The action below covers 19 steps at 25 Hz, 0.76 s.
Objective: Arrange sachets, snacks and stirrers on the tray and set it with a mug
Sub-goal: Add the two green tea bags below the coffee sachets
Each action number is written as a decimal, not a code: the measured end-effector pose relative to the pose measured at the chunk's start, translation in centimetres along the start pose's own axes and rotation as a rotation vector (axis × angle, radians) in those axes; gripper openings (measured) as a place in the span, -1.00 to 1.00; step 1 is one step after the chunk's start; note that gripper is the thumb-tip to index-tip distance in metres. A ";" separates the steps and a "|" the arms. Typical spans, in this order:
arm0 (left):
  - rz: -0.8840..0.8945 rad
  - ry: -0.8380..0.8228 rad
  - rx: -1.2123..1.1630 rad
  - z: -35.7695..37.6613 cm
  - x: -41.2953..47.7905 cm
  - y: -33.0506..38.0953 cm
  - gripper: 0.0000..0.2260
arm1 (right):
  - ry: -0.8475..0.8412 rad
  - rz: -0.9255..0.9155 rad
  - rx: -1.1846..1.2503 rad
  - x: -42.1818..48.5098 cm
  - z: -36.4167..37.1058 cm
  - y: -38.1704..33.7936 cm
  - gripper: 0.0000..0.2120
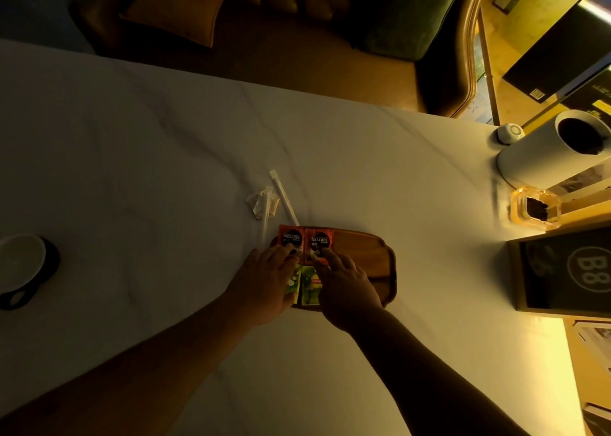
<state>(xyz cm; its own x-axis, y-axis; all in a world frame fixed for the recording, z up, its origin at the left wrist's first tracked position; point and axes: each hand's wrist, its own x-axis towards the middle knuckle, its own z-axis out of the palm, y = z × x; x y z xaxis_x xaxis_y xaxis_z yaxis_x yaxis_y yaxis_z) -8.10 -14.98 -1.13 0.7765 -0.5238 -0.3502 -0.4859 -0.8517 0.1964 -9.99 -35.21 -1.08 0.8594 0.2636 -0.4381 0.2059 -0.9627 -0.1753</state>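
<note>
Head view: white marble table [165,144], dim warm light. Wooden tray [370,253] sits near the middle, toward the near edge. Two red coffee sachets lie side by side on the tray's far-left corner: left coffee sachet [291,236], right coffee sachet [320,242], edges touching. Two green tea sachets just below them on the near-left part: left tea sachet [294,278] mostly covered by the hand, right tea sachet [310,285] between the two hands. Tray's right half is bare wood. Left hand [267,280] lies flat, fingers spread and not gripping, fingertips pressing the near edge of the left coffee sachet. Right hand [344,282] likewise loose, index fingertip on the near edge of the right coffee sachet; nothing grasped by either hand. Off the tray, just beyond its far-left corner: two stirrers [284,199] in clear wrap lying on the table, with a small wrapped snack [261,202] beside them. Mug [23,267], dark outside, white inside, handle toward the near edge, stands at the table's left edge, well apart from the tray. Paper roll [549,151] and a black box [568,270] along the right edge.
</note>
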 end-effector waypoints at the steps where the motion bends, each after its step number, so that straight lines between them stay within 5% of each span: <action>1: -0.004 -0.001 0.001 0.0 0.0 0.0 -0.32 | 0.003 -0.004 0.000 0.0 0.0 -0.1 -0.28; 10: 0.064 0.153 -0.070 -0.2 -2.2 -0.1 -0.46 | 0.153 -0.035 0.046 -2.3 -0.2 0.0 -0.44; 19: 0.079 0.097 -0.031 1.2 -4.5 0.4 -0.52 | 0.024 -0.040 0.073 -4.9 2.7 -0.6 -0.45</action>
<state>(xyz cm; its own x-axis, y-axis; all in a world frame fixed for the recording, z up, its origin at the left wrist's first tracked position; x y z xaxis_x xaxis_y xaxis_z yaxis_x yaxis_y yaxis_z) -12.27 -12.98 -0.56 0.7724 -0.5870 -0.2425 -0.5355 -0.8072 0.2483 -15.59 -35.75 -1.16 0.8623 0.2997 -0.4083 0.2065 -0.9441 -0.2568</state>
